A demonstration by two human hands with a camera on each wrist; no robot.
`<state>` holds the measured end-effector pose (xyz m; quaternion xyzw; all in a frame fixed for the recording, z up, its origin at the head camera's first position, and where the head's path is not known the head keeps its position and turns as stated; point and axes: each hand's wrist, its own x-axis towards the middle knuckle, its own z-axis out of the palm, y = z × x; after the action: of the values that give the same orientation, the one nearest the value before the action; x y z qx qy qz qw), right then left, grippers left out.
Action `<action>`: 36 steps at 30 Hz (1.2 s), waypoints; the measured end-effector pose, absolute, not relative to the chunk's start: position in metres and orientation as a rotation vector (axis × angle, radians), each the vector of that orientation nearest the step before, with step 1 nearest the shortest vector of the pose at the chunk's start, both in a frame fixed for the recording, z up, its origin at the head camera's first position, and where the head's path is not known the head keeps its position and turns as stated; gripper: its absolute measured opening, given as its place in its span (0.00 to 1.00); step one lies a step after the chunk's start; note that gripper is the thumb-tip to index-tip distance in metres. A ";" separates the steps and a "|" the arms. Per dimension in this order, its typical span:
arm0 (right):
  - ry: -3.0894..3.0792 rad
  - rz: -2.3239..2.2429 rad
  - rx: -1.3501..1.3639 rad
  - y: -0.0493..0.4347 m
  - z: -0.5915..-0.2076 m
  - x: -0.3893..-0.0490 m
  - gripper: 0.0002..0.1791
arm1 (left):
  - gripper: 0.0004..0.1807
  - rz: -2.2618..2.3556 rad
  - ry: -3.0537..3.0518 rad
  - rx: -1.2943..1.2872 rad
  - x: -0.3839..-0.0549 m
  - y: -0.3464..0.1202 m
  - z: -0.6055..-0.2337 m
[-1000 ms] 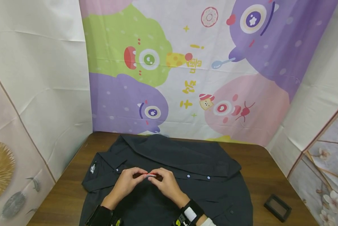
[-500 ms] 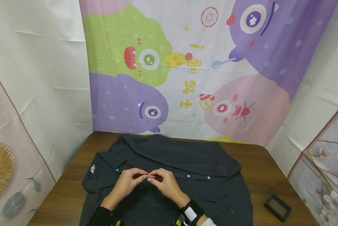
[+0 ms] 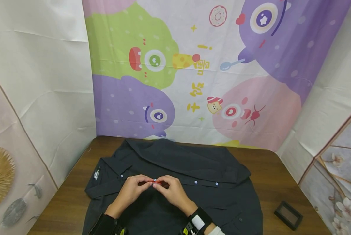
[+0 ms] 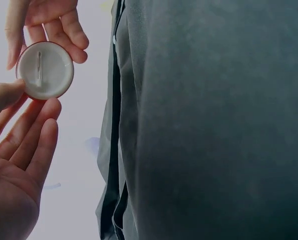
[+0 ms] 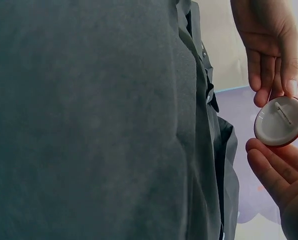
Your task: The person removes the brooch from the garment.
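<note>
Both hands hold a round pin-back button badge (image 3: pixel 157 183) over a dark shirt (image 3: pixel 175 215) spread on the table. My left hand (image 3: pixel 134 188) pinches the badge's left edge between thumb and fingers; my right hand (image 3: pixel 173 192) does the same on the right. In the left wrist view the badge (image 4: pixel 56 70) shows its whitish back, a straight pin across it and a thin red rim. From the right wrist, the same back of the badge (image 5: pixel 276 130) appears tilted. A pale shirt button (image 3: pixel 155 180) peeks out just beyond the badge, between the fingertips.
More pale buttons (image 3: pixel 195 182) line the shirt's placket to the right. A folded sleeve with a white label (image 3: pixel 96 174) lies at the left. On the wooden table (image 3: pixel 276 178), a small black-framed box (image 3: pixel 288 216) sits at right. A cartoon-print curtain (image 3: pixel 190 130) hangs behind.
The badge has tilted slightly between the fingers, so more red shows and the pale button beyond it has come into sight. Both hands stay almost in place.
</note>
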<state>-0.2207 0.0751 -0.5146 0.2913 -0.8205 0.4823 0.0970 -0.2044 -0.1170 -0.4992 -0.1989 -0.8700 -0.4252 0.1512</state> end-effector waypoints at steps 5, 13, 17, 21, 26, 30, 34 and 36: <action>-2.432 1.394 0.866 0.075 -0.514 -0.219 0.09 | 0.04 -1.220 -2.504 -0.588 -0.204 -0.118 -0.499; -2.438 1.384 0.871 0.075 -0.512 -0.218 0.09 | 0.04 -1.225 -2.512 -0.594 -0.206 -0.119 -0.497; -2.442 1.366 0.892 0.075 -0.510 -0.217 0.09 | 0.04 -1.246 -2.504 -0.577 -0.205 -0.119 -0.497; -2.445 1.360 0.902 0.075 -0.508 -0.217 0.09 | 0.04 -1.261 -2.483 -0.569 -0.204 -0.119 -0.498; -2.441 1.362 0.905 0.076 -0.506 -0.219 0.09 | 0.04 -1.268 -2.467 -0.594 -0.204 -0.118 -0.497; -2.440 1.375 0.902 0.076 -0.506 -0.219 0.09 | 0.03 -1.273 -2.457 -0.622 -0.203 -0.118 -0.497; -2.457 1.405 0.893 0.076 -0.506 -0.219 0.09 | 0.04 -1.276 -2.449 -0.633 -0.203 -0.118 -0.498; -2.469 1.415 0.895 0.077 -0.505 -0.218 0.10 | 0.05 -1.271 -2.439 -0.641 -0.203 -0.119 -0.498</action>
<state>-0.2183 0.0768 -0.5054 0.2992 -0.8250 0.4728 0.0793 -0.2034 -0.1186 -0.4982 -0.2241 -0.8528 -0.4445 0.1578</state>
